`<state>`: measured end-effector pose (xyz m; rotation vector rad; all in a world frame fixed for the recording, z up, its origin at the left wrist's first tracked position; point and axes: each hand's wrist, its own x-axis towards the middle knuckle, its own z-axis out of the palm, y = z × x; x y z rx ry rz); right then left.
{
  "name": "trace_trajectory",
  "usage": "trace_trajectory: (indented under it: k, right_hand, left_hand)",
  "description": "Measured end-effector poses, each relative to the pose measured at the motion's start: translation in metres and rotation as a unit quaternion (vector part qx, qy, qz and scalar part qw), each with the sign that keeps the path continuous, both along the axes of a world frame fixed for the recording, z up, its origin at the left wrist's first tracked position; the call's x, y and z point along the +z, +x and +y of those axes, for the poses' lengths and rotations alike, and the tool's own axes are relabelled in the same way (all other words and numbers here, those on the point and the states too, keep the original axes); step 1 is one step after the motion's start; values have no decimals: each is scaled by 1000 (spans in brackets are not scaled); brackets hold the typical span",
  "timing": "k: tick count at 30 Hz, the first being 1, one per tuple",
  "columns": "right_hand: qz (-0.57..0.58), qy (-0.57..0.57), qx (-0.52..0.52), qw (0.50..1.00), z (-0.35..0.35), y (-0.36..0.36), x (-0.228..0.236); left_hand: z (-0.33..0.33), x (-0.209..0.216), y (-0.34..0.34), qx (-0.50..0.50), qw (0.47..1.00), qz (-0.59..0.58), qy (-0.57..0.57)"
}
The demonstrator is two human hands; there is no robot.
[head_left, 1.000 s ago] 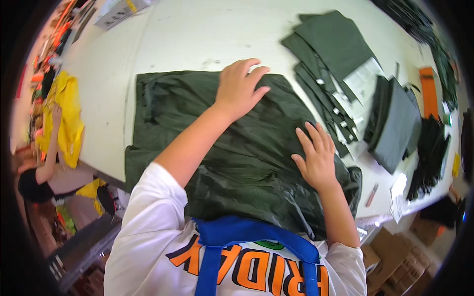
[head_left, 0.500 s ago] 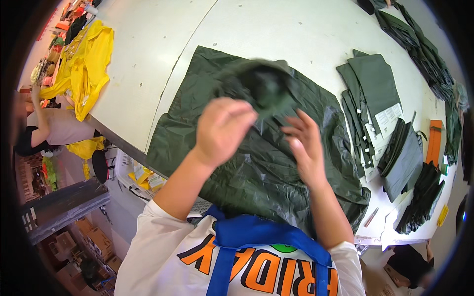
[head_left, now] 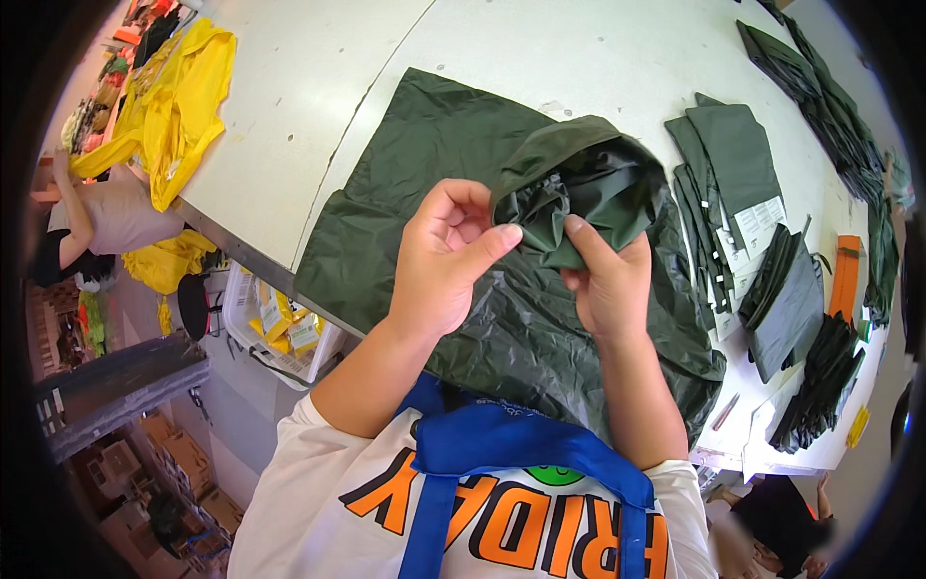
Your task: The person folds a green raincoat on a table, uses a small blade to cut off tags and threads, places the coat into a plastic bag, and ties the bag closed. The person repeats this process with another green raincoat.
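Observation:
A dark green, shiny waterproof garment (head_left: 405, 183) lies spread on the white table in front of me. Its hood (head_left: 579, 145) is raised off the table, with the opening turned toward me and the black inside showing. My left hand (head_left: 449, 246) pinches the left edge of the hood's opening between thumb and fingers. On the lower right edge, my right hand (head_left: 617, 275) is closed, its thumb pressed on the green fabric and the other fingers partly hidden beneath. The garment's near part runs under my forearms to the table's edge.
Folded green garments (head_left: 733, 159) with white labels lie to the right, near dark folded bundles (head_left: 776, 309) and an orange strip (head_left: 848, 275). A thin pointed tool (head_left: 725, 412) rests at the near right. Yellow garments (head_left: 188, 106) and a person (head_left: 125, 212) are at the left; a bin (head_left: 333, 343) stands below the table.
The hood, blurred before, has moved right and opened toward me. Both hands have closed on its edge; my right hand was apart from it with its fingers spread.

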<state>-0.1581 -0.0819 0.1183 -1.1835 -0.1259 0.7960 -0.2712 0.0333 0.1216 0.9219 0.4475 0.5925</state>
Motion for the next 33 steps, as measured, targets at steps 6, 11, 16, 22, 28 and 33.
trace_trajectory:
  k: [6,11,16,22,28,33]
  right_hand:
    - [-324,-85,-61,940,-2,-18,-6]
    - [-598,-439,-38,669,-72,64,-121]
    - [-544,-645,53,535,-135,82,-180]
    - [-526,-545,-23,653,-131,116,-167]
    - [-456,-379,84,801,-79,213,-153]
    - [-380,-351,244,820,-53,192,-80]
  left_hand:
    - [22,-12,6,72,940,225,247]
    - [136,-51,8,6,877,425,225]
    - [271,-123,-1,-89,828,524,178]
    - [235,-156,15,173,825,345,412]
    - [197,-121,50,101,715,307,619]
    - [235,-128,40,16,791,378,481]
